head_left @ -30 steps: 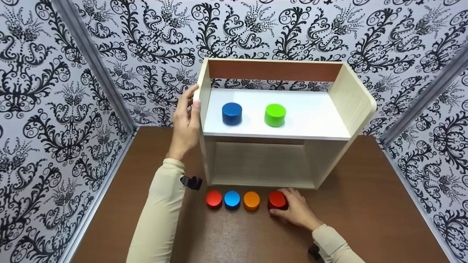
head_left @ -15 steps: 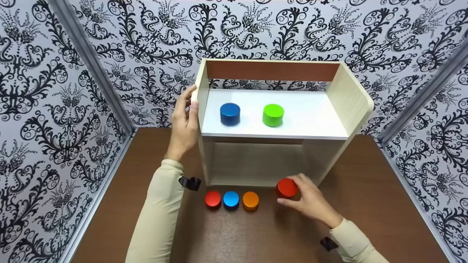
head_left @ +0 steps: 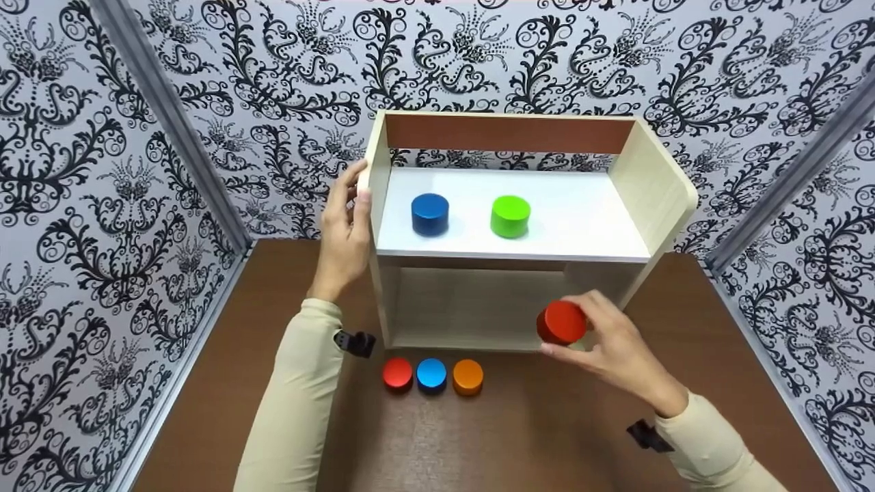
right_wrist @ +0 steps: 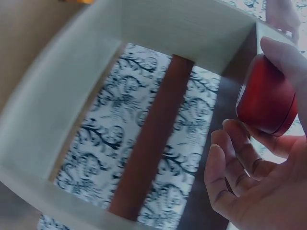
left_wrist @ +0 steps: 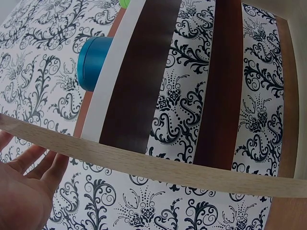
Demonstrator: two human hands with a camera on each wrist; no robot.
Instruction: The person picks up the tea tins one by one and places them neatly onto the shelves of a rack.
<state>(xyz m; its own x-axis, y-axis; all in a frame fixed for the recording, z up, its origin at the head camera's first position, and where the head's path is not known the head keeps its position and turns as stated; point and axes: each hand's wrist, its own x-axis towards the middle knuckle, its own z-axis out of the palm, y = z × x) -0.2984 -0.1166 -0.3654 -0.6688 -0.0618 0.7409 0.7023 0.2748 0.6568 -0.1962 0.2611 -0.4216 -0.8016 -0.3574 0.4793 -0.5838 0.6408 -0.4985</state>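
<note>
In the head view my right hand [head_left: 618, 352] holds a dark red round tin [head_left: 566, 322] between thumb and fingers, in the air before the shelf's lower right compartment. The right wrist view shows this red tin [right_wrist: 267, 98] pinched by the thumb and a finger, the other fingers loosely bent. My left hand [head_left: 344, 236] grips the front edge of the left side panel of a pale wooden shelf unit [head_left: 666, 178]. On its white upper board stand a dark blue tin [head_left: 430, 215] and a bright green tin [head_left: 510, 217].
On the brown table [head_left: 437, 444], a row of a lighter red tin [head_left: 398, 374], a light blue tin [head_left: 431, 375] and an orange tin [head_left: 468, 377] stands before the shelf's lower front edge. Patterned wall panels [head_left: 273, 82] enclose the table behind and at both sides.
My right hand has lifted the dark red tin off the table, from beside the orange one, and carried it up and to the right. The left hand keeps its grip on the shelf unit.
</note>
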